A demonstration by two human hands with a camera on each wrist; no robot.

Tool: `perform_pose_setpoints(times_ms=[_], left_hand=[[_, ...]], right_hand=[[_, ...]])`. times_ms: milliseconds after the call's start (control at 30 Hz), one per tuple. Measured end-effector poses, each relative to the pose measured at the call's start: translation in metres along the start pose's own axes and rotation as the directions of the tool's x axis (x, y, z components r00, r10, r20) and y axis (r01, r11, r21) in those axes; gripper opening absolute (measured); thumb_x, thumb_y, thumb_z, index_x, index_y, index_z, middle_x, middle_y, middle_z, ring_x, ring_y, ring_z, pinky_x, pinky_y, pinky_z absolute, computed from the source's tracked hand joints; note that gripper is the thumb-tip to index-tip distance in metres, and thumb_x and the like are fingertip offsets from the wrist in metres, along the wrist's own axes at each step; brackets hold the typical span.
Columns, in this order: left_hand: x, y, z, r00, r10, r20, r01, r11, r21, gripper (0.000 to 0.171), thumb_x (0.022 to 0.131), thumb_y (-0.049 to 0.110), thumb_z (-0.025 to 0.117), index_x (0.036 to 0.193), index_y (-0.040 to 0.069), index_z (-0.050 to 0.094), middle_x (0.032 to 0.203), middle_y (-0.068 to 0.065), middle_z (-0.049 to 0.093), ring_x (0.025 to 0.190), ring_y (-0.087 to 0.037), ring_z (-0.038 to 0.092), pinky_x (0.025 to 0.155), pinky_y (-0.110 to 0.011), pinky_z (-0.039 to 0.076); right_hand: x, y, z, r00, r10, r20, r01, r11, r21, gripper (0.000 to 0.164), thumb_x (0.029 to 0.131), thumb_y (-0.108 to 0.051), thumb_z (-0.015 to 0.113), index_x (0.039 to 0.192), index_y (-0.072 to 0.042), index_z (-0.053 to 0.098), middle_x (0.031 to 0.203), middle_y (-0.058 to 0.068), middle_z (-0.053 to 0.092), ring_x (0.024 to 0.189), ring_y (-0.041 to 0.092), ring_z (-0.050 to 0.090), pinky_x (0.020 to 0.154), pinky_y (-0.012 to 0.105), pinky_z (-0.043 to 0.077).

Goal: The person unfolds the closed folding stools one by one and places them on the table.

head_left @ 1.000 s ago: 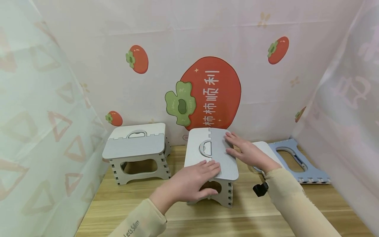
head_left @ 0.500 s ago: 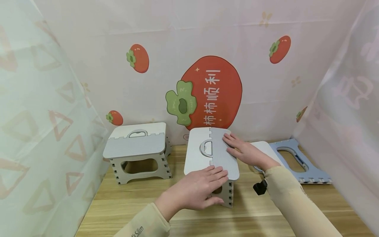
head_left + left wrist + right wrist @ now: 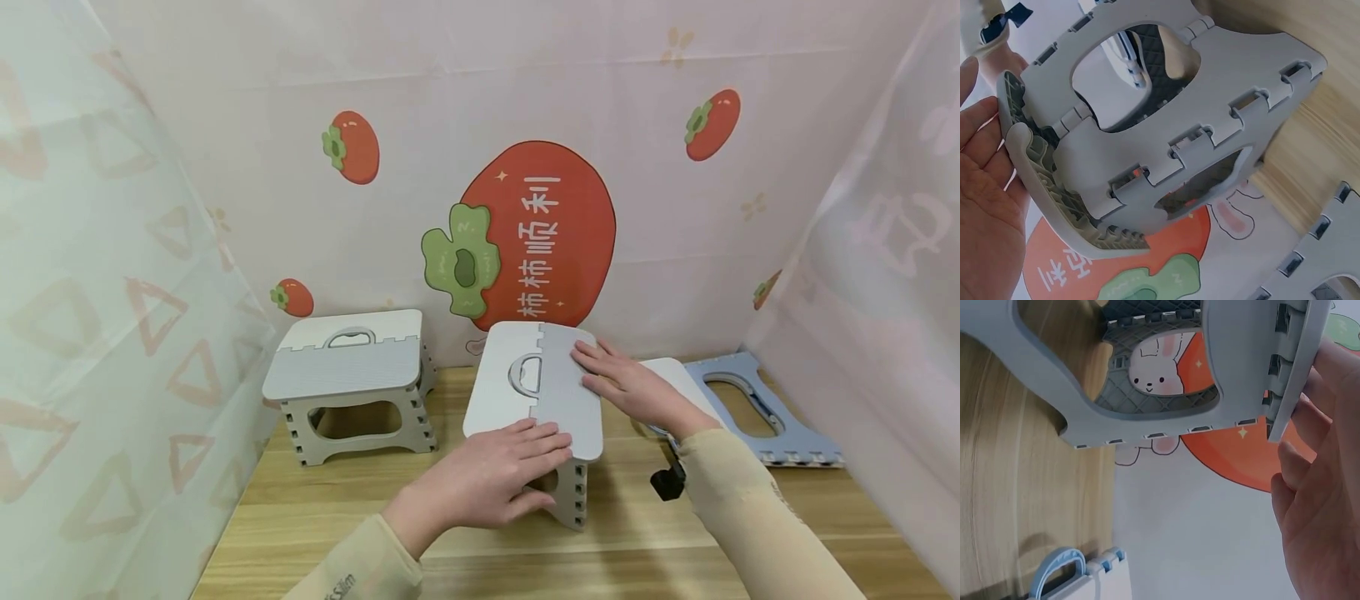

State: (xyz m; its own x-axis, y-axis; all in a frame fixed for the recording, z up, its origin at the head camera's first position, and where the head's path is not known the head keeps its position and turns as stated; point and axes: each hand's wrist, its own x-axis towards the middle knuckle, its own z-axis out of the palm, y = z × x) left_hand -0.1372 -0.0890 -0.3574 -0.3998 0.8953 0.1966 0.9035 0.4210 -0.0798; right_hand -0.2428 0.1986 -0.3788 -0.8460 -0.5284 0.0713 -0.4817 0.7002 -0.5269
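Note:
A folding step stool (image 3: 498,375) with a white and grey top stands unfolded at the middle of the table, its carry handle (image 3: 525,375) set in the top. On the near edge of that top rests my left hand (image 3: 487,471), its fingers fairly straight. My right hand (image 3: 637,387) lies with extended fingers on the grey half at the right edge. In the left wrist view the left palm (image 3: 988,181) is beside the stool top, above the legs (image 3: 1166,125). The right wrist view has the right hand (image 3: 1329,469) against the top's edge.
Another unfolded stool (image 3: 345,375) stands at the left. To the right, a folded blue and white stool (image 3: 765,408) lies flat on the wooden table (image 3: 337,525), partly behind the right arm. A printed cloth (image 3: 420,75) with persimmons hangs behind and at both sides.
The left hand has slid slightly along the near edge of the stool top. The middle stool has turned a little, and the right hand stays on its top.

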Motion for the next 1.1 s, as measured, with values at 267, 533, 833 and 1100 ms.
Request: perform_pose_setpoints(times_ms=[267, 533, 833, 1100], left_hand=[[-0.009, -0.008, 0.0, 1.0, -0.008, -0.029, 0.007, 0.999, -0.045, 0.052, 0.104, 0.041, 0.058, 0.147, 0.011, 0.056, 0.152, -0.002, 0.054, 0.145, -0.018, 0.045, 0.124, -0.035, 0.03], [-0.016, -0.016, 0.002, 0.992, -0.009, -0.128, 0.005, 0.999, -0.032, 0.042, 0.103, 0.032, 0.062, 0.138, 0.009, 0.065, 0.142, -0.003, 0.063, 0.138, -0.02, 0.054, 0.119, -0.035, 0.038], [-0.022, -0.022, 0.003, 0.978, -0.027, -0.207, 0.033, 0.999, 0.024, 0.037, 0.1, 0.03, 0.067, 0.131, 0.01, 0.07, 0.135, -0.002, 0.068, 0.133, -0.019, 0.059, 0.115, -0.034, 0.043], [-0.024, -0.027, 0.006, 0.96, -0.028, -0.279, 0.052, 0.995, 0.081, 0.036, 0.097, 0.032, 0.071, 0.124, 0.008, 0.074, 0.128, -0.003, 0.072, 0.126, -0.02, 0.064, 0.11, -0.034, 0.048]], right_hand=[[-0.008, 0.002, 0.0, 1.0, 0.002, -0.018, -0.003, 0.999, -0.047, 0.06, 0.107, -0.048, 0.046, 0.159, -0.018, 0.039, 0.167, 0.006, 0.03, 0.156, 0.042, 0.011, 0.119, 0.068, 0.023], [-0.018, 0.001, 0.006, 0.995, -0.01, -0.1, -0.004, 0.99, -0.139, 0.057, 0.107, -0.042, 0.052, 0.155, -0.014, 0.045, 0.164, 0.009, 0.037, 0.155, 0.039, 0.02, 0.12, 0.063, 0.026], [-0.03, -0.002, 0.008, 0.972, -0.12, -0.201, 0.065, 0.963, -0.26, 0.055, 0.099, -0.028, 0.068, 0.148, -0.006, 0.054, 0.155, 0.016, 0.049, 0.148, 0.038, 0.037, 0.118, 0.058, 0.032], [-0.035, 0.001, 0.011, 0.92, -0.272, -0.281, 0.162, 0.919, -0.36, 0.061, 0.085, -0.026, 0.082, 0.139, -0.003, 0.063, 0.145, 0.016, 0.059, 0.138, 0.038, 0.051, 0.107, 0.055, 0.047]])
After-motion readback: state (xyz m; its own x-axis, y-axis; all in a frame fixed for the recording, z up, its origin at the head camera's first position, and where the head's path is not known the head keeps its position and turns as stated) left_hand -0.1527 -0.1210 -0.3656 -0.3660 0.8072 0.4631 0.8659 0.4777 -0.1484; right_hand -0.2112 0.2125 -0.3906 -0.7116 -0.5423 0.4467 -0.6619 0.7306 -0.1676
